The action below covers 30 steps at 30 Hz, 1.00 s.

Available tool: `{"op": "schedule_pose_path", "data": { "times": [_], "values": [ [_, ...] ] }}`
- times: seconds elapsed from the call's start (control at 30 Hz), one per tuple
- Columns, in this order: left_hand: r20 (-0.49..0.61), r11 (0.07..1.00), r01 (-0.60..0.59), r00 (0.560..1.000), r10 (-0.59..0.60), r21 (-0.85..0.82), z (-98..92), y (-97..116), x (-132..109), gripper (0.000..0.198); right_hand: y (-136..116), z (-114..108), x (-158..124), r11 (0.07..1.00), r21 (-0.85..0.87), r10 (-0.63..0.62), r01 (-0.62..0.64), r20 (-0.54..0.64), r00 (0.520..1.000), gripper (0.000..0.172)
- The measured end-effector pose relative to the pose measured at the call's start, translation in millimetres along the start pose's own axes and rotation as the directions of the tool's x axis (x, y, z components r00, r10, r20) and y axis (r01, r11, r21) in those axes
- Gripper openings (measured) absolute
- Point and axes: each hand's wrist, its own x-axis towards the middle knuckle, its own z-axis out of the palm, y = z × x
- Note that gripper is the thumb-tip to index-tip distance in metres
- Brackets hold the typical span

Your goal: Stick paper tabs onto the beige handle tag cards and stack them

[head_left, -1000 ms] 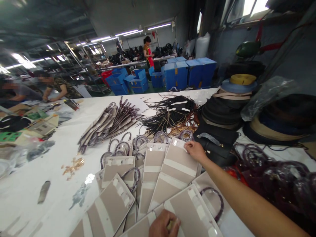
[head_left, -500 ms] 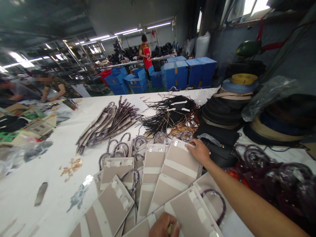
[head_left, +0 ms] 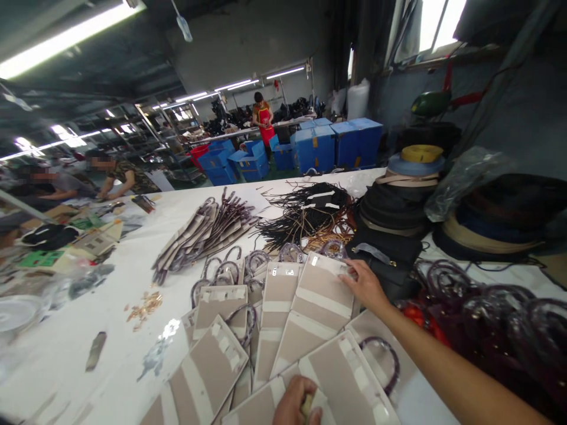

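Note:
Beige bag panels (head_left: 325,295) with pale strips and purple wrapped handles lie overlapped in a fan before me. My right hand (head_left: 365,286) reaches in from the right; its fingers pinch the upper right corner of one panel. At the bottom middle, my left hand (head_left: 296,402) is closed over the nearest panel (head_left: 341,372), with a small yellowish thing between the fingers, too hidden to name. A purple handle (head_left: 392,366) curves off that panel's right side. Small metal fittings (head_left: 281,272) shine along the panels' top edges.
Beyond lie a bundle of beige strips (head_left: 190,233) and black cords (head_left: 287,215). Small gold pieces (head_left: 145,308) are scattered at left. A black bag (head_left: 385,254) and stacked rolls (head_left: 390,203) stand at right. A person in a red apron (head_left: 266,127) stands behind blue boxes (head_left: 314,144).
The camera view has shifted, so the table's things sit further right and lower. My right hand stays at the panel's corner, its fingers slightly shifted. My left hand keeps its closed grip.

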Motion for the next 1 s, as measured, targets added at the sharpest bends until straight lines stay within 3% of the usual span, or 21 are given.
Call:
{"op": "schedule_pose_path", "data": {
  "times": [0.07,0.17,0.2,0.27,0.37,0.53,0.83,1.0],
  "values": [
    [-0.011,0.994,0.093,0.996,-0.094,-0.063,-3.3,21,-10,0.021,-26,1,-29,0.997,0.07,0.033,-0.036,0.05,0.998,0.037],
    [-0.135,0.974,0.199,0.968,-0.213,-0.109,-8.1,55,-23,0.062,-70,-1,-84,0.975,0.183,0.067,-0.127,0.299,0.952,0.027],
    [-0.158,0.97,0.222,0.959,-0.236,-0.098,-9.8,65,-27,0.064,-84,-3,-102,0.967,0.205,0.064,-0.151,0.378,0.923,0.026],
    [-0.191,0.969,0.24,0.95,-0.246,-0.052,-12.9,79,-34,0.058,-110,-7,-132,0.958,0.237,0.027,-0.159,0.481,0.876,0.023],
    [-0.218,0.977,0.21,0.955,-0.199,0.03,-15.4,88,-45,0.039,-136,-12,-157,0.955,0.282,-0.08,-0.089,0.539,0.838,0.02],
    [-0.247,0.981,0.107,0.967,-0.065,0.16,-14.1,88,-60,0.023,-159,-13,-164,0.954,0.262,-0.274,0.146,0.565,0.778,0.024],
    [-0.23,0.913,0.081,0.973,0.014,0.4,-15.0,83,-65,0.004,-174,-11,-160,0.898,-0.011,-0.314,0.439,0.682,0.66,0.006],
    [-0.152,0.856,-0.131,0.96,0.236,0.5,-18.1,74,-54,0.013,-170,-8,-154,0.887,-0.099,-0.266,0.451,0.688,0.675,0.008]
  ]
}}
